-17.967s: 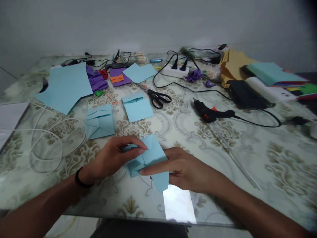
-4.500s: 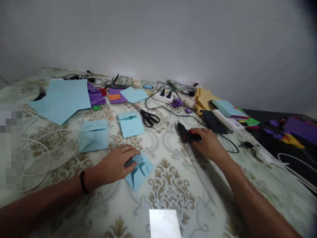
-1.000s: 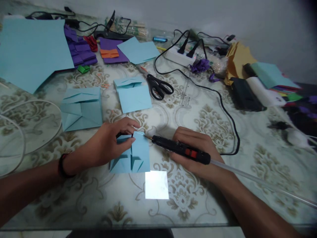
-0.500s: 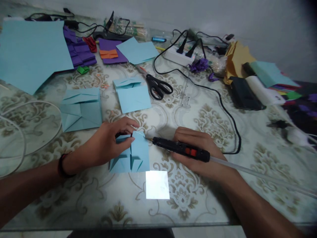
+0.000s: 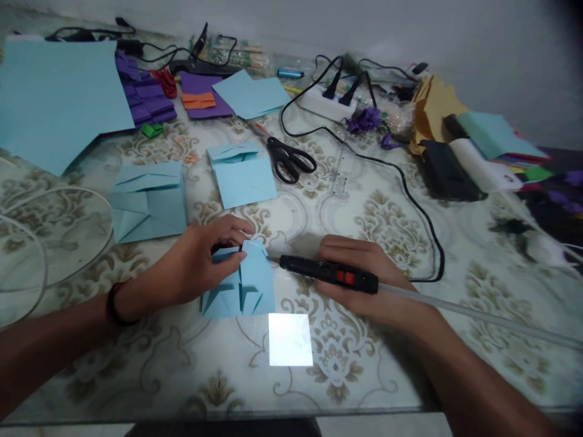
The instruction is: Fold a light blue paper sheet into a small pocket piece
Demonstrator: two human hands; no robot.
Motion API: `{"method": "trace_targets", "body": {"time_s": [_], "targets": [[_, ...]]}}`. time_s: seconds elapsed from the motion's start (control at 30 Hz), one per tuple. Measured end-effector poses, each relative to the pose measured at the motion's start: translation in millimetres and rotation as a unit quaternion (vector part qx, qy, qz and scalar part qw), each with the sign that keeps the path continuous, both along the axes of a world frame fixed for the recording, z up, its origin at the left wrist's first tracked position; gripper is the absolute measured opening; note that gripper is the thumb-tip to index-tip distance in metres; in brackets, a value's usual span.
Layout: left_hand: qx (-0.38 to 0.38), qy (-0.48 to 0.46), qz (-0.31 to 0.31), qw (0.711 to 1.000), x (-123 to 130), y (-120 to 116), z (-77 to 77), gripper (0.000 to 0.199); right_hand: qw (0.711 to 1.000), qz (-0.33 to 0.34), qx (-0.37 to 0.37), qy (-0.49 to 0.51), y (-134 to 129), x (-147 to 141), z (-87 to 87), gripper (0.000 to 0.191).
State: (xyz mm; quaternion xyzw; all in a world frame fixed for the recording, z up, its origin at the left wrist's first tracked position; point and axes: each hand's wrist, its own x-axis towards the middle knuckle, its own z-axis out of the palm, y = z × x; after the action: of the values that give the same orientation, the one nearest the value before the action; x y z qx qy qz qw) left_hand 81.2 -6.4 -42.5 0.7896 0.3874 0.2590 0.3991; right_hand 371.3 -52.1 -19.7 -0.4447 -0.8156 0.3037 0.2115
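A folded light-blue paper piece (image 5: 257,282) lies on the patterned table in front of me. My left hand (image 5: 204,258) pinches its upper flap between thumb and fingers. In my right hand (image 5: 359,273) is a black hot glue gun (image 5: 328,271) with a red switch and a long clear glue stick (image 5: 437,308) running out of its back. The nozzle points left, at the right edge of the flap. A thin pale line shows along the flap's top. Behind my left hand stand two more folded light-blue paper pieces, one at the left (image 5: 149,203) and one at the middle (image 5: 243,179).
Black scissors (image 5: 291,161) lie beyond the middle piece, near a clear ruler (image 5: 337,173). A white power strip (image 5: 328,103) trails a black cord (image 5: 410,194) across the right. Large blue sheets (image 5: 64,97) and purple paper (image 5: 148,97) lie far left. A bright square reflection shows in front.
The glue gun and its stick have shifted very slightly left in my right hand. My left hand keeps its hold on the paper; the view has moved a little.
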Motion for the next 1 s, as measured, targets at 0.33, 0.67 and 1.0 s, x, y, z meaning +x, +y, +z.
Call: {"method": "trace_targets", "body": {"time_s": [0.33, 0.67, 1.0], "targets": [[-0.006, -0.001, -0.007, 1.0, 1.4, 0.9, 2.4, 0.011, 1.0, 0.006, 0.002, -0.007, 0.3, 2.1, -0.6, 0.029], [0.032, 0.066, -0.048, 0.996, -0.1, 1.0, -0.9, 0.041, 1.0, 0.016, -0.001, -0.024, -0.3, 1.1, 1.6, 0.029], [0.048, 0.091, -0.085, 0.991, 0.2, 0.4, 1.1, 0.04, 0.999, 0.016, 0.009, -0.04, -0.5, -2.6, 2.7, 0.029]]}}
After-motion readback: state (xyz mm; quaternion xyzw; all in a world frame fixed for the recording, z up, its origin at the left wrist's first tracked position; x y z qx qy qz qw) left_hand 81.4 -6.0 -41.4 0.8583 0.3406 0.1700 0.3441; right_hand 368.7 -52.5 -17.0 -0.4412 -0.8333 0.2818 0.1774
